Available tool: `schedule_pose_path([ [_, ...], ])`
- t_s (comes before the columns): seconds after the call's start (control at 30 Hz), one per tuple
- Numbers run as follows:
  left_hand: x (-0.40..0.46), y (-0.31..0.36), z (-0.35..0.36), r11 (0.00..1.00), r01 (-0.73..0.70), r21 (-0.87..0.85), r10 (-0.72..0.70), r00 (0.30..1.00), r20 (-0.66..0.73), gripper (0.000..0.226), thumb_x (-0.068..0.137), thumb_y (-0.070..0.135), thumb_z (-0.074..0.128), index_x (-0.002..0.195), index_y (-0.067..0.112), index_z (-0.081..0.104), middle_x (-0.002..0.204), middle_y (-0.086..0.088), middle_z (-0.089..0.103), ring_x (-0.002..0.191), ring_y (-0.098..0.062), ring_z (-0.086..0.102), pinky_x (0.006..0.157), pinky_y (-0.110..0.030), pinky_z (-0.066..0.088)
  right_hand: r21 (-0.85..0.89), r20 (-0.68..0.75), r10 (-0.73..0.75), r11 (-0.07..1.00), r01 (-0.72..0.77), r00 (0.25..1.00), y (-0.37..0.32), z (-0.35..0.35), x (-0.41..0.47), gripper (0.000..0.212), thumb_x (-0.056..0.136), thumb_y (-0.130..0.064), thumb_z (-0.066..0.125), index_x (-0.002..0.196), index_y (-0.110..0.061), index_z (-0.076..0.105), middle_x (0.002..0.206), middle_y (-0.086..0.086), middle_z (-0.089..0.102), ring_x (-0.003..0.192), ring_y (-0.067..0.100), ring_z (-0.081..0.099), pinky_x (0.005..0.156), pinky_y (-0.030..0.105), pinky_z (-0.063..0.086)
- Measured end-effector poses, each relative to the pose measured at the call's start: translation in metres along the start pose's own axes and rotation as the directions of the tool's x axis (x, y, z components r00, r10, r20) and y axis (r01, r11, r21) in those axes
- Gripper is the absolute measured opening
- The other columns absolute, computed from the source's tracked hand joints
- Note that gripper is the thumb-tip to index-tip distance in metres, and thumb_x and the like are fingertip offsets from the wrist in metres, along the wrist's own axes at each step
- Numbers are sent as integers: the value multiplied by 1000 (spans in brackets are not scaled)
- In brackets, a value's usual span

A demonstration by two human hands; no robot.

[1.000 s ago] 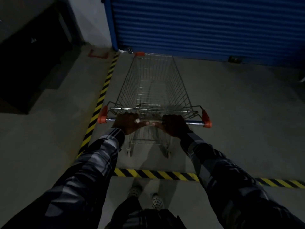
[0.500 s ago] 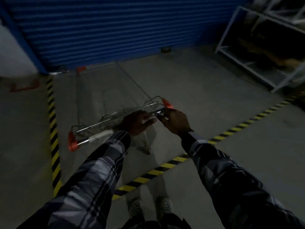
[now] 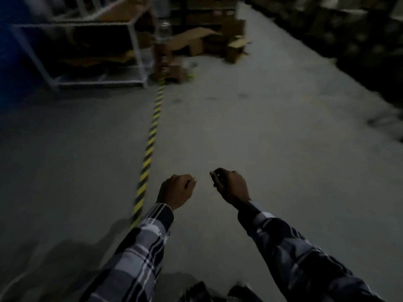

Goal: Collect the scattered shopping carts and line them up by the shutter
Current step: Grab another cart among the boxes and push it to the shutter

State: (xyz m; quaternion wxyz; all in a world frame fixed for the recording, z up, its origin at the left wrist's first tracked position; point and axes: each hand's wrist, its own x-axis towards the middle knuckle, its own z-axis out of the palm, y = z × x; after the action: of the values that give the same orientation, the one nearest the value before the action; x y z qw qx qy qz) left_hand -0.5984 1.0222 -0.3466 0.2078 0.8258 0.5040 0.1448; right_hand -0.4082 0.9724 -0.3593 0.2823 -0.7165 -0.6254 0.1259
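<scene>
Hands: two were seen, left hand [image 3: 175, 191] and right hand [image 3: 231, 186], both curled, nothing gripped | carts: none were shown; position cannot be told | floor tape [image 3: 150, 147]: one striped line | rack [image 3: 91, 51]: one | cardboard boxes [image 3: 236, 47]: several, count blurred

Matt concrete floor [image 3: 250, 138], cardboard boxes [image 3: 192, 41], painted metal rack [image 3: 135, 44], plaid cloth sleeves [image 3: 141, 253].
</scene>
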Motion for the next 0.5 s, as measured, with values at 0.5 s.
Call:
schedule_pose_path([
  [0.5, 139, 520, 309, 661, -602, -449, 750, 548, 370, 41, 80, -1, 60, 78, 40, 63, 84, 16, 70, 80, -11, 68, 72, -37, 59, 382, -502, 762, 620, -685, 410, 385, -301, -209, 47, 95, -48, 48, 64, -17, 65, 61, -7, 67, 56, 7, 62, 60, 37, 53],
])
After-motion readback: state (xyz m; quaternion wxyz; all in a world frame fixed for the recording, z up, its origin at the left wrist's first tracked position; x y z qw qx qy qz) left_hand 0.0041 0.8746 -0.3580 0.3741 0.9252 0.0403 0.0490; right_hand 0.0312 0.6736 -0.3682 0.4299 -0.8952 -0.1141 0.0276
